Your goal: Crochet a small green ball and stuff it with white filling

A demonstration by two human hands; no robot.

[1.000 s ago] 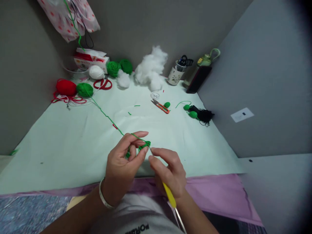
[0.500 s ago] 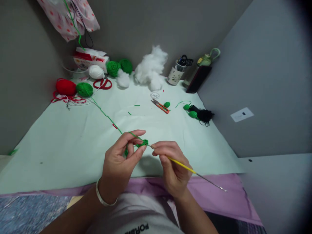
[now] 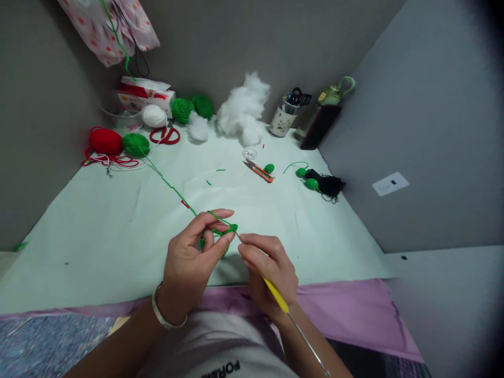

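"How's your light?"

"Dim and soft. My bench (image 3: pixel 98 231) looks pale, the grey back wall (image 3: pixel 189 47) murky. A faint shadow lies between my left hand (image 3: pixel 191 262) and right hand (image 3: pixel 272 273), by the front edge."

"Sharp enough?"

"Mostly, but I can't read the label (image 3: pixel 390 184) past the bench's right edge; the wide view splays the side edges, and blackness swallows my far right."

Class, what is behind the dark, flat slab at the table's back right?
A green bottle. Its top and part of its left side show; the slab covers the rest of its body.
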